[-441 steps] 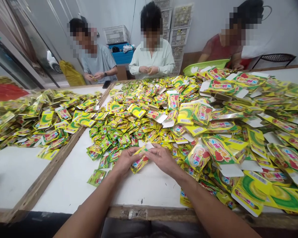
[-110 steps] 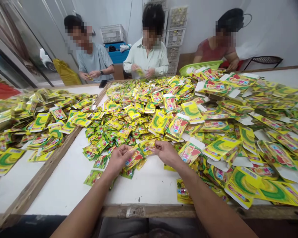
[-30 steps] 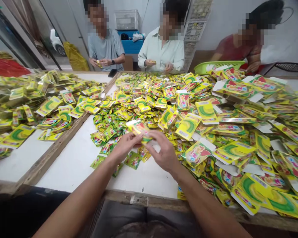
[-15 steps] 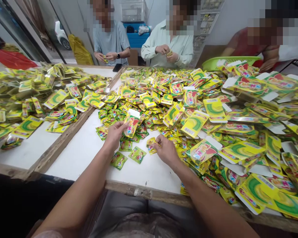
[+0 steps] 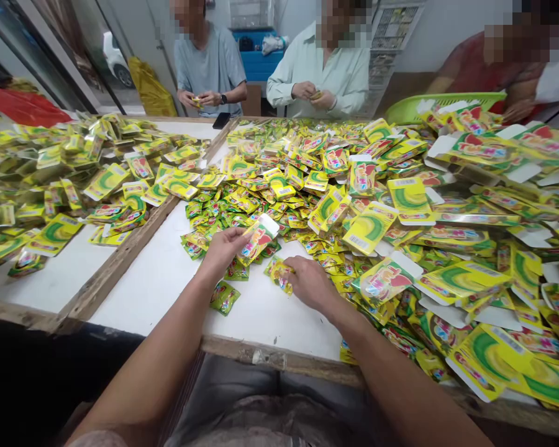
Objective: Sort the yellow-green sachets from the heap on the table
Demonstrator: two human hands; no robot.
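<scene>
My left hand (image 5: 223, 251) is closed on a small yellow and green carton (image 5: 258, 239), tilted, with its white end flap open. Just to its right, my right hand (image 5: 310, 280) pinches small candy sachets (image 5: 279, 275), yellow and green, a little above the white tabletop. How many it holds I cannot tell. Below the left hand a loose green sachet (image 5: 224, 298) lies on the table. Behind both hands spreads a heap of green and yellow sachets (image 5: 205, 214).
Cartons (image 5: 370, 228) pile up on the right, more cartons (image 5: 58, 233) on the left beyond a wooden strip (image 5: 121, 267). A phone (image 5: 221, 120) lies at the far edge. Several people sit opposite, two with their hands raised. A green basket (image 5: 405, 110) stands at the back right.
The loose green sachet between my hands has left the tabletop, and a green one now shows with the yellow in my right hand. The carton in my left hand has tilted and shifted right.
</scene>
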